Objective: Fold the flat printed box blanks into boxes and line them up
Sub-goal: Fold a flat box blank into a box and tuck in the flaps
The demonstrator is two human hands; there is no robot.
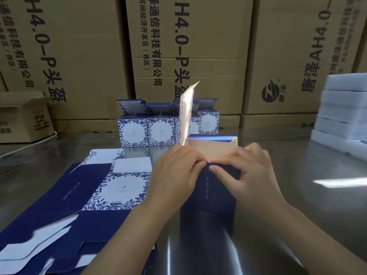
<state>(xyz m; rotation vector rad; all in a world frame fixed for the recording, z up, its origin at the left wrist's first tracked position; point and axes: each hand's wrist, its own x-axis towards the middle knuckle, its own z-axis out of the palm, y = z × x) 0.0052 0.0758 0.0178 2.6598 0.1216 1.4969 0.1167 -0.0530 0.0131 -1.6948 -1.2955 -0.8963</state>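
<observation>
Both hands fold a navy box at the middle of the steel worktop

Nearest, at the lower left, a stack of flat blanks (89,195) lies on the worktop (297,195), navy panels beside a white face framed in blue leaves. Just right of it stands the half-folded box (215,197), its dark side toward the camera. The left hand (174,175) and right hand (248,171) meet at its upper edge, fingers curled and pinching the card there. A pale inner wall shows behind them, and one long flap (186,112) sticks up. Farther back, a row of folded boxes (133,132) stands side by side with top flaps open. White foam trays (345,108) are stacked at the right. Large brown cartons (198,46) wall the back, with a small carton (21,118) at the left.
</observation>
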